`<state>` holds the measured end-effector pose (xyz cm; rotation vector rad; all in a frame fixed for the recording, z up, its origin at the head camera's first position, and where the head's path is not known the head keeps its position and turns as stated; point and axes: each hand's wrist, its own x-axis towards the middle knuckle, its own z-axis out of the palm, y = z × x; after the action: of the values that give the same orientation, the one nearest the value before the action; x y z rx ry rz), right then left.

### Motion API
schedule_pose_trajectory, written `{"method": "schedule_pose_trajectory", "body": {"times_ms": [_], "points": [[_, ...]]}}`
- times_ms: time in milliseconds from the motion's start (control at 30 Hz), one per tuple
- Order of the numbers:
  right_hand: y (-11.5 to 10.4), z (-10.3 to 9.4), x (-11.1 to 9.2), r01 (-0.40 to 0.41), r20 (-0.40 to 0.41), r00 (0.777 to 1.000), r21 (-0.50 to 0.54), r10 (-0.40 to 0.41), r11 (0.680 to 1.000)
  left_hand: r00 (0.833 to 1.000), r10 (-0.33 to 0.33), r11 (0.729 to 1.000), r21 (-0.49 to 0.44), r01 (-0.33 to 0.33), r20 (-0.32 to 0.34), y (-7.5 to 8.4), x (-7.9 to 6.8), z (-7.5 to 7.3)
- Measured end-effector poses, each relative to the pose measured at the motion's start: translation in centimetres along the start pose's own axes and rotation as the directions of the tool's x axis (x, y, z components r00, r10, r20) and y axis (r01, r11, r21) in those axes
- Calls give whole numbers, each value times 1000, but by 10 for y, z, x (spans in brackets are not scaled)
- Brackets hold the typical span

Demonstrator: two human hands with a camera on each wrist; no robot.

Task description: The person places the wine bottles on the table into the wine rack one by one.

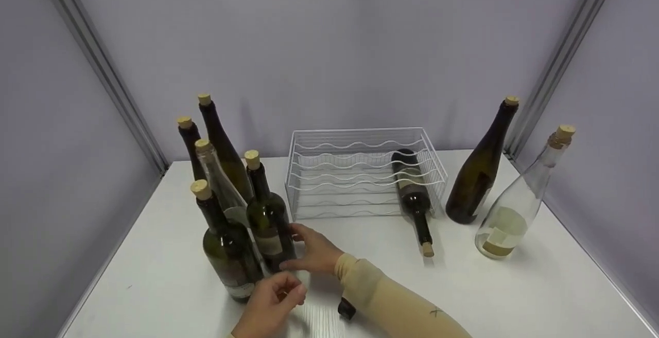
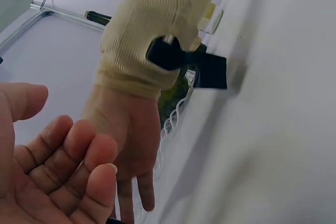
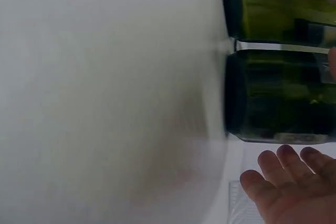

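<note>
"Looking at the right hand [image 1: 316,253], do we see it clamped on anything?"

"No, we see its thumb and fingers apart, with the green bottle [image 1: 267,214] upright just left of the palm, between them. In the right wrist view the fingers lie straight beside the glass; whether they touch it, we cannot tell."

"Do we find the left hand [image 1: 270,299] gripping?"

"We see it hold nothing: its fingers curl loosely, the thumb apart, just beside a second green bottle [image 1: 229,255]."

"And around the grip?"

"Beyond these two we see a clear bottle [image 1: 220,181] and two dark bottles [image 1: 226,153], corked and upright. Ahead of the right hand sits the wire rack [image 1: 360,129], bearing a lying bottle [image 1: 412,189], its corked neck towards us. Well right of the hand stand a brown bottle [image 1: 473,183] and another clear bottle [image 1: 509,225]."
</note>
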<state>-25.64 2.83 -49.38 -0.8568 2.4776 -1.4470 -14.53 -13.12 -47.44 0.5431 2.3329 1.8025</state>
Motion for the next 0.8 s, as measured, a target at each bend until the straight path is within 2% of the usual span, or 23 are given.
{"method": "schedule_pose_trajectory", "body": {"times_ms": [100,333,567,800], "points": [[4,7,6,16,6,1000,8,-16,1000,1000,15,1000,-14,-15,3,1,-1,-2],[2,14,17,0,42,999,4,-1,1000,993,116,993,16,-116,8,12,4,-4],[0,20,28,52,-16,999,23,-52,998,985,172,983,58,-172,0,23,14,1],[5,20,29,73,-63,995,-35,-75,997,978,206,976,70,-205,-16,57,15,4]]}}
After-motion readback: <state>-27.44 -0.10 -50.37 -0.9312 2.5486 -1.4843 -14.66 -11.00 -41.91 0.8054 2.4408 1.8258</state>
